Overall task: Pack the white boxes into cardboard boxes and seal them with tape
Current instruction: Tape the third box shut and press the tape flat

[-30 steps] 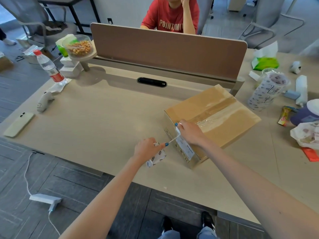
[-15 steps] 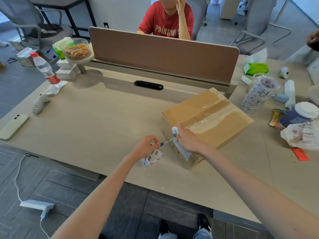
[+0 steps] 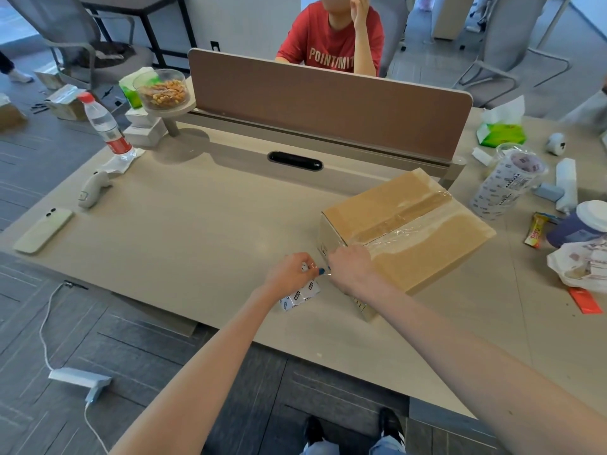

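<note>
Near the front edge of the tabletop (image 3: 197,231), left hand (image 3: 289,274) curled round a printed tape roll (image 3: 300,295), with a clear tape strip (image 3: 324,273) stretched rightward. Just beside, right hand (image 3: 351,270) laid over the near-left corner of the taped cardboard box (image 3: 427,231); fingers hidden, grip impossible to tell.

Bright, even daylight (edges warped)

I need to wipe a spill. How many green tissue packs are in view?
2. The left tissue pack stands partly behind the snack bowl, far left; the right tissue pack lies past the end of the divider, far right. More may be hidden behind it.
</note>
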Demonstrator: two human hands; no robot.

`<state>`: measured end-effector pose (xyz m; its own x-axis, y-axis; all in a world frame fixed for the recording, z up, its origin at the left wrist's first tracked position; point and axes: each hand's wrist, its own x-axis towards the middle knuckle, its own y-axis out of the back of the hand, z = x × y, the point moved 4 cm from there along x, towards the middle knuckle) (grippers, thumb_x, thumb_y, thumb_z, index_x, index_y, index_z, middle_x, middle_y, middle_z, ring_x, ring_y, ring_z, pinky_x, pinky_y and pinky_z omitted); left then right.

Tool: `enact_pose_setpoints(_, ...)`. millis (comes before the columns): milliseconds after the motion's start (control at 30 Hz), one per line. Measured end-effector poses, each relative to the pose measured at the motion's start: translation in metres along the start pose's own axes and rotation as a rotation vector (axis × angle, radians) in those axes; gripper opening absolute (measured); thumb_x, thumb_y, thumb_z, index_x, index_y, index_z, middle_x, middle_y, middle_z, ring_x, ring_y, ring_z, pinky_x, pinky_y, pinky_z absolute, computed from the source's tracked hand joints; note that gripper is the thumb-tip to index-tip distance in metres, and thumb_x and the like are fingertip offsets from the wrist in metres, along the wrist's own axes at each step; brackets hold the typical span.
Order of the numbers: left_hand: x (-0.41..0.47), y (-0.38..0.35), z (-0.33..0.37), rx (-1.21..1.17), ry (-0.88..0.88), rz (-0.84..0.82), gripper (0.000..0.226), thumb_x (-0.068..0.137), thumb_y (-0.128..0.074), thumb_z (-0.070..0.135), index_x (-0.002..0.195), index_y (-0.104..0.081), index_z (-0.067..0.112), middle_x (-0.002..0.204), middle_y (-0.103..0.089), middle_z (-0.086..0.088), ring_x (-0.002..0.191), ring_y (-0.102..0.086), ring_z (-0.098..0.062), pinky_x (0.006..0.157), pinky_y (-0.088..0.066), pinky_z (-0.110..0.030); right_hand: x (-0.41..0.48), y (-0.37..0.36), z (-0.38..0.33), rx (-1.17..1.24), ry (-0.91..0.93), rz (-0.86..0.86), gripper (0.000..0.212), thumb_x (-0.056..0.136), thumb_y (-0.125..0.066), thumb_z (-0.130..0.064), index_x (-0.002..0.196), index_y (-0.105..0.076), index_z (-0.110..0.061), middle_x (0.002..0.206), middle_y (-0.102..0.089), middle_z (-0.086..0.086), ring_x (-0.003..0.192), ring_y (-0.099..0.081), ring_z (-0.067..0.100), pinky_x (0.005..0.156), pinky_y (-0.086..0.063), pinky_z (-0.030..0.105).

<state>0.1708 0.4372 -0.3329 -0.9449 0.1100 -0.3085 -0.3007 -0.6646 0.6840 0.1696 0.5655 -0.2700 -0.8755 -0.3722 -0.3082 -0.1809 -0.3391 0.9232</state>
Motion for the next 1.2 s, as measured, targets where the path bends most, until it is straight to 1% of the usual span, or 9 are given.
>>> enact_pose_setpoints(233, -0.004, 0.002, 0.006, 0.05, 0.019, 0.042, 0.024, 0.086, -0.062, 0.05, 0.082, -0.055, 0.027, 0.082, -0.064, -0.002, 0.068, -0.058, -0.019, 0.058, -0.041, -0.028, -0.018, -0.012, 0.007, 0.071, 0.014, 0.085, 0.026, 0.082, -0.046, -0.006, 0.104, -0.059, -0.011, 0.101, -0.067, 0.01, 0.091, -0.063, 0.028, 0.084, -0.042, 0.036)
enact_pose_setpoints(300, -0.006, 0.001, 0.007, 0.061, 0.02, 0.043, 0.025, 0.087, -0.061, 0.05, 0.082, -0.053, 0.028, 0.083, -0.066, -0.004, 0.066, -0.057, -0.019, 0.057, -0.037, -0.028, -0.026, -0.019, 0.013, 0.148, -0.008, 0.07, 0.026, 0.081, -0.046, -0.006, 0.104, -0.059, -0.009, 0.101, -0.066, 0.013, 0.091, -0.062, 0.03, 0.078, -0.046, 0.036)
enact_pose_setpoints(400, -0.009, 0.0, 0.009, 0.084, 0.016, 0.057, 0.026, 0.088, -0.059, 0.05, 0.085, -0.055, 0.025, 0.086, -0.069, -0.005, 0.073, -0.061, -0.021, 0.058, -0.04, -0.028, -0.036, -0.024, 0.018, 0.222, -0.015, 0.092, 0.033, 0.083, -0.043, -0.006, 0.113, -0.054, -0.007, 0.105, -0.063, 0.016, 0.091, -0.06, 0.033, 0.065, -0.038, 0.034)
enact_pose_setpoints(500, -0.013, -0.001, 0.012, 0.1, 0.026, 0.08, 0.027, 0.09, -0.058, 0.048, 0.092, -0.06, 0.022, 0.088, -0.066, -0.002, 0.082, -0.062, -0.021, 0.061, -0.04, -0.028, -0.039, -0.016, 0.022, 0.259, 0.015, 0.145, 0.023, 0.087, -0.039, -0.008, 0.107, -0.05, -0.008, 0.094, -0.066, 0.015, 0.081, -0.061, 0.034, 0.06, -0.031, 0.034)
enact_pose_setpoints(767, -0.019, 0.002, 0.013, 0.053, 0.027, 0.115, 0.022, 0.091, -0.058, 0.045, 0.086, -0.057, 0.024, 0.066, -0.055, 0.008, 0.055, -0.046, -0.01, 0.05, -0.031, -0.027, -0.005, 0.005, 0.039, 0.285, -0.082, 0.298, 0.024, 0.094, -0.038, -0.009, 0.118, -0.042, -0.007, 0.08, -0.063, 0.01, 0.063, -0.049, 0.031, 0.056, -0.032, 0.034)
enact_pose_setpoints(867, -0.023, 0.003, 0.015, 0.089, -0.006, 0.143, 0.027, 0.092, -0.056, 0.047, 0.089, -0.058, 0.02, 0.06, -0.053, 0.007, 0.054, -0.049, -0.013, 0.051, -0.037, -0.028, 0.008, -0.004, 0.046, 0.262, -0.099, 0.32, 0.026, 0.103, -0.038, -0.026, 0.12, -0.04, -0.007, 0.089, -0.067, 0.01, 0.073, -0.061, 0.033, 0.056, -0.034, 0.034)
enact_pose_setpoints(967, -0.026, 0.005, 0.018, 0.186, -0.05, 0.184, 0.029, 0.093, -0.052, 0.049, 0.091, -0.057, 0.02, 0.054, -0.05, 0.01, 0.063, -0.053, -0.019, 0.062, -0.044, -0.032, 0.017, -0.02, 0.052, 0.301, -0.118, 0.333, 0.037, 0.1, -0.042, -0.042, 0.119, -0.039, -0.01, 0.089, -0.065, 0.008, 0.073, -0.063, 0.031, 0.052, -0.034, 0.032)
enact_pose_setpoints(1067, -0.025, 0.006, 0.021, 0.222, -0.074, 0.199, 0.027, 0.095, -0.052, 0.045, 0.091, -0.056, 0.019, 0.051, -0.046, 0.011, 0.065, -0.053, -0.022, 0.064, -0.044, -0.032, 0.018, -0.027, 0.053, 0.274, -0.125, 0.34, 0.039, 0.099, -0.04, -0.046, 0.117, -0.036, -0.012, 0.086, -0.062, 0.006, 0.065, -0.059, 0.028, 0.049, -0.035, 0.032)
enact_pose_setpoints(1200, -0.024, 0.004, 0.015, 0.084, 0.01, 0.184, 0.029, 0.091, -0.057, 0.044, 0.088, -0.06, 0.015, 0.054, -0.054, 0.006, 0.054, -0.045, -0.016, 0.053, -0.036, -0.028, 0.018, -0.028, 0.051, 0.272, -0.152, 0.338, 0.039, 0.1, -0.039, -0.046, 0.119, -0.037, -0.012, 0.089, -0.061, 0.006, 0.068, -0.059, 0.027, 0.049, -0.033, 0.031)
